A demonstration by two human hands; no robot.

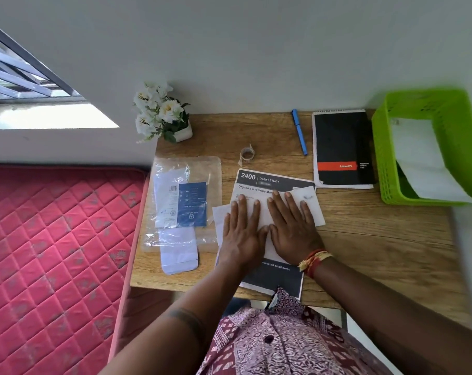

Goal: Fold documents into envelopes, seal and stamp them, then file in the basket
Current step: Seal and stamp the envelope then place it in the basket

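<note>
A white envelope (312, 205) lies across a printed sheet (272, 181) in the middle of the wooden desk (378, 239). Both hands lie flat on it, side by side, fingers straight. My left hand (243, 228) presses its left half and my right hand (293, 226) its middle. The envelope's right end, with a small mark, sticks out past my right fingers. A green plastic basket (383, 158) stands at the desk's right edge with white envelopes (418, 158) inside.
A clear plastic packet (180, 204) with spare envelopes and a blue card lies at the left. A small tape roll (247, 153), a blue pen (299, 132) and a black notepad (341, 147) sit behind. White flowers (161, 112) stand in the back-left corner. A pink mattress (53, 253) adjoins the desk.
</note>
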